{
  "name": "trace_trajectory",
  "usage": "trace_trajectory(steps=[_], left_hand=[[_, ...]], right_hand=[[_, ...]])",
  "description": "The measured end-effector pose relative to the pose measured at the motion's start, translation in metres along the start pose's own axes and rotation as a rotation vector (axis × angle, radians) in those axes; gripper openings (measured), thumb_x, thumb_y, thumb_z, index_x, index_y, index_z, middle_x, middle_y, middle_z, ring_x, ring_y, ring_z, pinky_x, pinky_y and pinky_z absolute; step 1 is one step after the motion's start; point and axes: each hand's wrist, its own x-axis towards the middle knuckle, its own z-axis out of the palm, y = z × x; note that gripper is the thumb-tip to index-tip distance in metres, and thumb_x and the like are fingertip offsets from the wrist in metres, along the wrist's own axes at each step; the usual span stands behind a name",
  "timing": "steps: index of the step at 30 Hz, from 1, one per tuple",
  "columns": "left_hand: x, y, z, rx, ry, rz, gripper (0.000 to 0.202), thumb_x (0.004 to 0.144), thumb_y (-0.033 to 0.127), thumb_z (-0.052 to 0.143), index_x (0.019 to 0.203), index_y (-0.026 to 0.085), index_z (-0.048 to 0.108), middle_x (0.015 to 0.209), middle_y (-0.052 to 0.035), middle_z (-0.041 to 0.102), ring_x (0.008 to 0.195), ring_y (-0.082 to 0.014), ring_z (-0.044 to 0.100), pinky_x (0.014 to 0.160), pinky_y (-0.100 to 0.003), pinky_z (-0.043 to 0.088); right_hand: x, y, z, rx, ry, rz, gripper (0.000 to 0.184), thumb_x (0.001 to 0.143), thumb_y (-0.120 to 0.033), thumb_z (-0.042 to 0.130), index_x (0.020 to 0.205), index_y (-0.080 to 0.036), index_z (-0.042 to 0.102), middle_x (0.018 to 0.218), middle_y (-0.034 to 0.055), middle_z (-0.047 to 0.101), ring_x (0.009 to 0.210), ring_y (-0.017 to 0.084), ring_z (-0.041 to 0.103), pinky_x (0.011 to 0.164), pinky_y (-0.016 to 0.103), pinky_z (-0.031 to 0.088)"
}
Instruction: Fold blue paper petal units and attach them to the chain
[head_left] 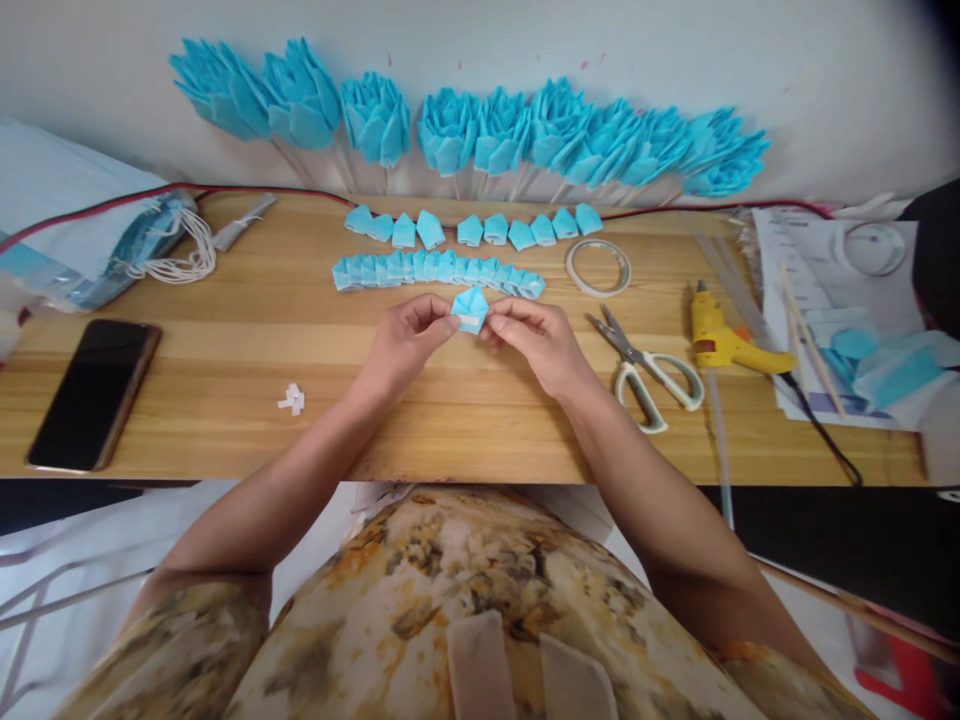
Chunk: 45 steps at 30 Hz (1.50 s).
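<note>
Between my two hands is a small blue folded petal (pixel 471 308) with a white strip across its lower part. My left hand (pixel 416 335) pinches its left edge between thumb and fingers. On the other side, the fingertips of my right hand (pixel 532 335) are closed at its right edge. Just behind the hands lies a tight row of overlapping blue folded petals (pixel 439 270). Farther back, several separate blue petals (pixel 495 229) are spread in a looser line. A few small white strips (pixel 292 399) lie in a little heap left of my left forearm.
Blue flowers (pixel 450 130) on sticks lean along the wall. To the right are a tape roll (pixel 598 267), scissors (pixel 637 360) with open blades and a yellow glue gun (pixel 724 335). A phone (pixel 94 395) and a bag of masks (pixel 97 260) occupy the left side.
</note>
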Motion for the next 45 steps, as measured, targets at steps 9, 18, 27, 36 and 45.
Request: trace_trajectory(steps=[9, 18, 27, 36, 45], left_hand=[[-0.001, 0.002, 0.0, 0.075, -0.013, 0.011, 0.022, 0.076, 0.037, 0.067, 0.068, 0.02, 0.056, 0.061, 0.0031, 0.047, 0.056, -0.0108, 0.04, 0.054, -0.027, 0.035], [-0.005, 0.002, 0.001, 0.11, 0.147, 0.126, 0.015, 0.087, 0.033, 0.065, 0.078, 0.02, 0.063, 0.065, 0.0016, 0.056, 0.059, -0.0111, 0.045, 0.057, -0.026, 0.039], [-0.01, -0.004, 0.007, 0.427, 0.101, 0.349, 0.006, 0.086, 0.021, 0.066, 0.086, 0.021, 0.072, 0.067, 0.0011, 0.056, 0.062, -0.0123, 0.049, 0.061, -0.029, 0.039], [-0.008, -0.008, 0.005, 0.436, 0.088, 0.384, 0.004, 0.083, 0.02, 0.067, 0.081, 0.019, 0.07, 0.064, 0.0023, 0.056, 0.06, -0.0108, 0.047, 0.058, -0.026, 0.037], [-0.007, -0.008, 0.007, 0.374, 0.073, 0.343, 0.011, 0.08, 0.012, 0.06, 0.074, 0.018, 0.067, 0.065, 0.002, 0.061, 0.059, -0.0096, 0.048, 0.056, -0.024, 0.036]], right_hand=[[0.001, -0.003, 0.003, -0.047, 0.011, -0.018, 0.018, 0.08, -0.035, 0.069, 0.071, -0.019, 0.065, 0.069, -0.0021, 0.063, 0.064, 0.011, 0.052, 0.063, 0.025, 0.043], [0.0, -0.004, 0.004, -0.171, 0.14, -0.098, 0.017, 0.08, -0.03, 0.065, 0.068, -0.02, 0.06, 0.061, -0.0038, 0.054, 0.058, 0.01, 0.045, 0.055, 0.025, 0.037], [-0.004, -0.007, 0.01, -0.319, 0.16, -0.214, 0.012, 0.081, -0.022, 0.063, 0.069, -0.02, 0.063, 0.062, -0.0033, 0.057, 0.058, 0.01, 0.049, 0.056, 0.025, 0.039], [-0.004, -0.002, 0.009, -0.525, 0.156, -0.403, 0.014, 0.082, -0.017, 0.061, 0.069, -0.021, 0.059, 0.064, -0.0026, 0.059, 0.062, 0.012, 0.051, 0.062, 0.026, 0.042], [-0.004, 0.001, 0.008, -0.536, 0.136, -0.431, 0.014, 0.083, -0.015, 0.06, 0.071, -0.021, 0.059, 0.065, -0.0022, 0.059, 0.064, 0.013, 0.054, 0.064, 0.027, 0.042]])
